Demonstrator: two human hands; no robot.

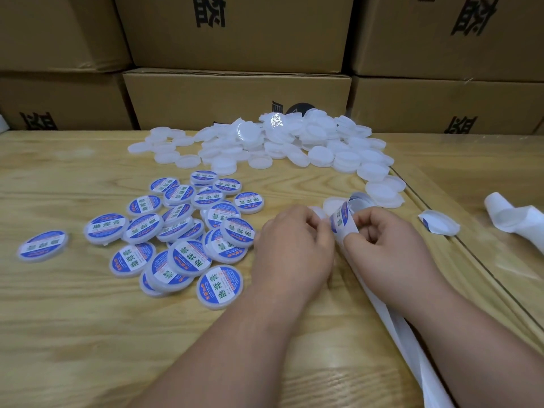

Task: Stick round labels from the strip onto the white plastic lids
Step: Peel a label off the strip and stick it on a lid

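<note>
Label strip (346, 223) pinched between both hands at desk (73, 334) centre: left hand (294, 248) and right hand (385, 245) curled on it. Labelled lids (182, 231) heaped left; plain white lids (279, 145) piled behind, before cardboard boxes (235, 98).

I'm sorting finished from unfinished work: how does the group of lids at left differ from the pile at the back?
The left group carries round blue-and-white printed labels on top; the back pile is bare white. The left group lies nearer the person, left of the left hand; the back pile sits by the cardboard boxes. The back pile is heaped higher. Both hold the same round white plastic lids on the wooden table.
</note>
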